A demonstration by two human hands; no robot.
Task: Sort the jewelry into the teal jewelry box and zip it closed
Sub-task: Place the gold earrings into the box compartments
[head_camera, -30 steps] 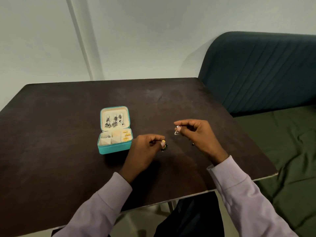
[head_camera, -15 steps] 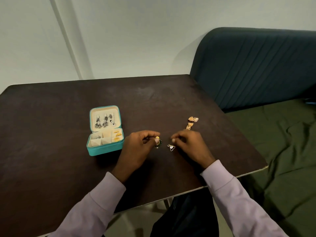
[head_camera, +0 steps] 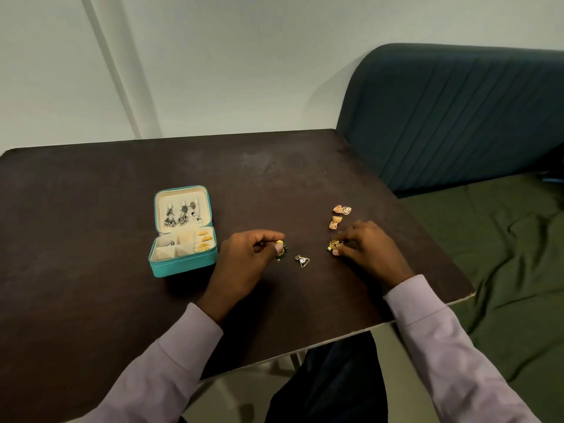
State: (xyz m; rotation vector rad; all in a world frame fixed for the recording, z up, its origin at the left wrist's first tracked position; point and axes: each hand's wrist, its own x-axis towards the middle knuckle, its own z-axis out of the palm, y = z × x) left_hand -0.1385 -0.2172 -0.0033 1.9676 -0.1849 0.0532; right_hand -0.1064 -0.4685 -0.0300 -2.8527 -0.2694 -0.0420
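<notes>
The teal jewelry box (head_camera: 183,265) lies open on the dark table (head_camera: 91,209), with silver earrings hung in its lid and gold pieces in its tray. My left hand (head_camera: 244,257) pinches a green and gold earring (head_camera: 281,251) just right of the box. A triangular earring (head_camera: 302,261) lies loose on the table between my hands. My right hand (head_camera: 366,248) pinches a gold beaded earring (head_camera: 334,245) at its fingertips. Rose-gold earrings (head_camera: 338,216) lie just beyond that hand.
A teal upholstered bench back (head_camera: 457,117) and a green cushion (head_camera: 503,254) stand to the right of the table. The table's right and near edges run close to my right forearm. A pale wall rises behind.
My right hand set the triangular earring down on the table, moved right and took hold of a gold beaded earring. The left hand kept its earring.
</notes>
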